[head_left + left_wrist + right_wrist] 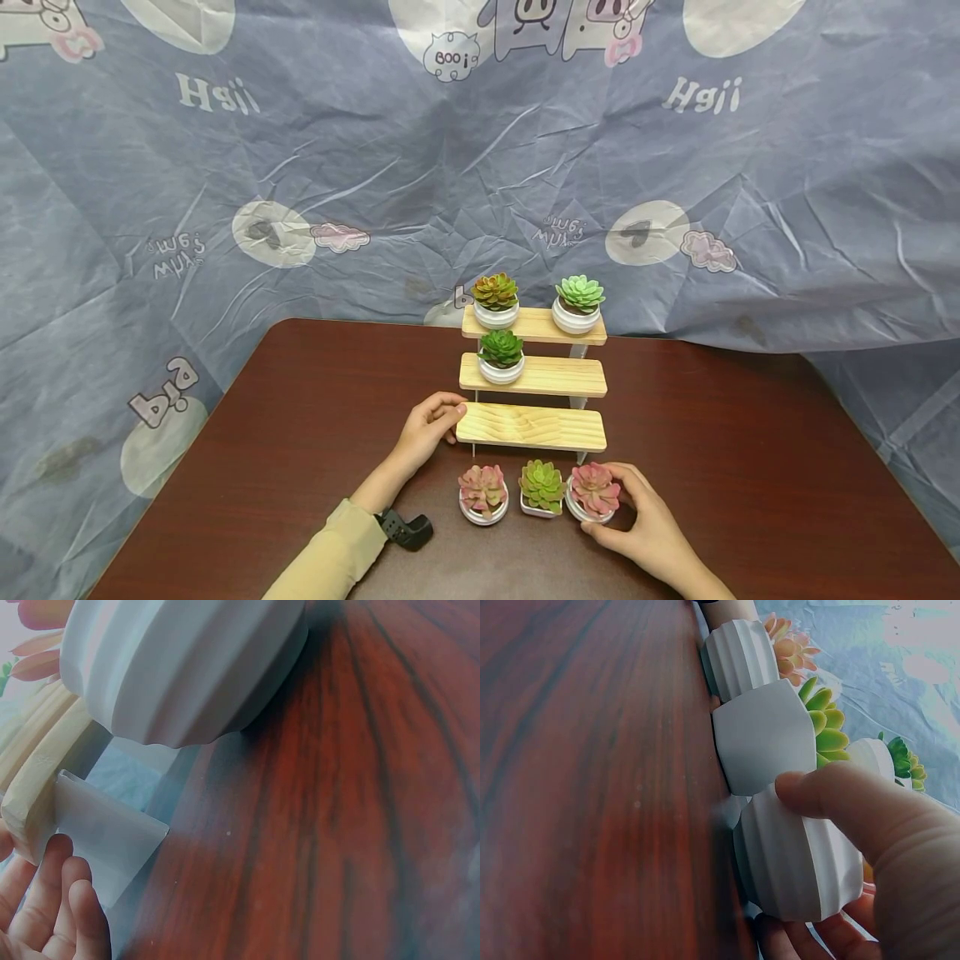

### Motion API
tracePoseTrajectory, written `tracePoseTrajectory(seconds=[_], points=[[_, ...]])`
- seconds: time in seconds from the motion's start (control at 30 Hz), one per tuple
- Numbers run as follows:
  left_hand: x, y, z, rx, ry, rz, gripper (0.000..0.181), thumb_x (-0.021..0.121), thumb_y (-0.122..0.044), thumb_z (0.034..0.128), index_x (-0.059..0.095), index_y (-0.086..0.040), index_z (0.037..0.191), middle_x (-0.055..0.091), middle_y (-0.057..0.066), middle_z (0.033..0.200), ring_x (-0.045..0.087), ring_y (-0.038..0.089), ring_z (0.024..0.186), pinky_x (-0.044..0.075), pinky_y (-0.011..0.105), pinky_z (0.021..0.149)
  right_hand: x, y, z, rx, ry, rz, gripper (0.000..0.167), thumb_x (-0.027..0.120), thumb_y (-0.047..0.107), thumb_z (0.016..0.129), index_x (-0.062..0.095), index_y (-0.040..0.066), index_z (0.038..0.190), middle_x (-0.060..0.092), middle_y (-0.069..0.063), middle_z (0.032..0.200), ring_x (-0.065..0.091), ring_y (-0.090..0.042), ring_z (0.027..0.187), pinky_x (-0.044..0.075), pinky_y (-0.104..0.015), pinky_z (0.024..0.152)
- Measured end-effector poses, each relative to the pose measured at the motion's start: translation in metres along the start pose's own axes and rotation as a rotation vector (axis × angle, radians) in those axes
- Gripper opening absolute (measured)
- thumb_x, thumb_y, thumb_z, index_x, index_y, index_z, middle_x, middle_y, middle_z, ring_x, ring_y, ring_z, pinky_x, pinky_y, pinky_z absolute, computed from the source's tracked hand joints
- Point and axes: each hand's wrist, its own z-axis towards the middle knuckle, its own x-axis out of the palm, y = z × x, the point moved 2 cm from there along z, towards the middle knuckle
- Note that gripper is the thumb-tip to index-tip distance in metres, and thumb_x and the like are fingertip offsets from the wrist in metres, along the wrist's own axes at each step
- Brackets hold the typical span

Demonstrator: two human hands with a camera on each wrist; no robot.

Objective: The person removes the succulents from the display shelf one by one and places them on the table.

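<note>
My left fingers (444, 401) pinch the lowest shelf (531, 426) at 9 o'clock, presumably for steadiness; my right fingers (628, 476) clasp the ribbed pot (795, 859) at 5 o'clock.

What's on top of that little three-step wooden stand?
The top step holds a reddish-green succulent and a pale green one; the middle step, a dark green one. The left hand grips the lowest step at its left end. The pots hide the wood beneath them.

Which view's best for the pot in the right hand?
Right wrist: the pot is close and its ribbed side shows clearly. Head shows it small, from above, with pink leaves over it. Left wrist doesn't show it.
</note>
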Motion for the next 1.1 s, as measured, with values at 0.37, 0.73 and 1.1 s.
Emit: tracePoseTrajectory(seconds=[0.37, 0.73, 1.1], points=[[0.0, -0.001, 0.0, 0.0, 0.002, -0.006, 0.022, 0.055, -0.008, 0.0953, 0.059, 0.006, 0.111, 0.063, 0.0, 0.078, 0.05, 0.049, 0.07, 0.052, 0.041, 0.061, 0.007, -0.035, -0.01, 0.02, 0.038, -0.007, 0.076, 0.09, 0.001, 0.054, 0.052, 0.004, 0.12, 0.052, -0.006, 0.114, 0.053, -0.003, 0.099, 0.042, -0.007, 0.082], [0.0, 0.0, 0.0, -0.01, -0.003, -0.003, 0.021, 0.056, -0.008, 0.095, 0.059, 0.006, 0.11, 0.063, 0.0, 0.077, 0.055, 0.022, 0.063, 0.052, 0.035, 0.06, 0.002, -0.028, -0.008, 0.077, 0.093, 0.01, 0.072, 0.089, 0.017, 0.063, 0.05, 0.009, 0.123, 0.056, 0.001, 0.113, 0.06, -0.004, 0.093, 0.042, -0.009, 0.082], [0.001, 0.001, 0.001, -0.009, -0.007, -0.012, 0.021, 0.056, -0.008, 0.0949, 0.06, 0.006, 0.11, 0.062, 0.0, 0.077, 0.054, 0.033, 0.065, 0.052, 0.035, 0.059, -0.005, -0.02, -0.002, 0.105, 0.086, -0.066, 0.08, 0.088, 0.028, 0.063, 0.048, 0.01, 0.13, 0.056, -0.001, 0.12, 0.054, -0.008, 0.105, 0.035, -0.007, 0.089]])
